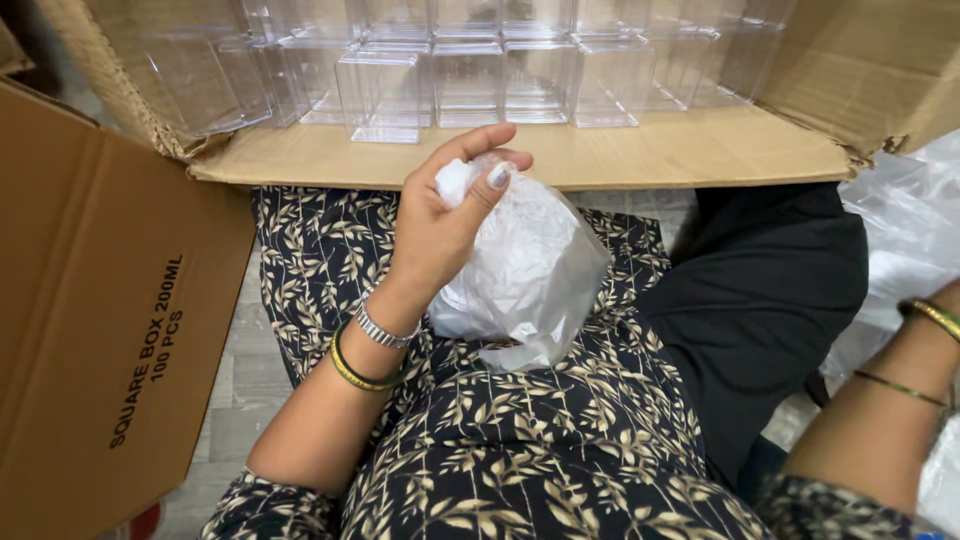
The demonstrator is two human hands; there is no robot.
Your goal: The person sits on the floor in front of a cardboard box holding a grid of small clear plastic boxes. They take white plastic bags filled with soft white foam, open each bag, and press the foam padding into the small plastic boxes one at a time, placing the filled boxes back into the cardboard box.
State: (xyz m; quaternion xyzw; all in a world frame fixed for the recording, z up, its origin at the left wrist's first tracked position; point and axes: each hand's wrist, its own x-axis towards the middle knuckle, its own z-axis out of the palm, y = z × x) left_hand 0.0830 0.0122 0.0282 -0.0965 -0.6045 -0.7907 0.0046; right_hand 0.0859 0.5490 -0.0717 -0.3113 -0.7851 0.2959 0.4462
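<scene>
The dark leaf-print cloth lap [520, 440] sits closest. Above it, the left hand [440, 215] pinches the top of a thin clear crinkly plastic bag [525, 270]. The bag may slip or tear. The right hand is hidden, so I cannot tell its state.

Ahead: clear square boxes [470, 70] pack the open carton [640, 155] wall to wall.
Left: a cardboard flap [100, 330] blocks.
Middle: lap stays open beside the plastic bag [530, 280].
</scene>
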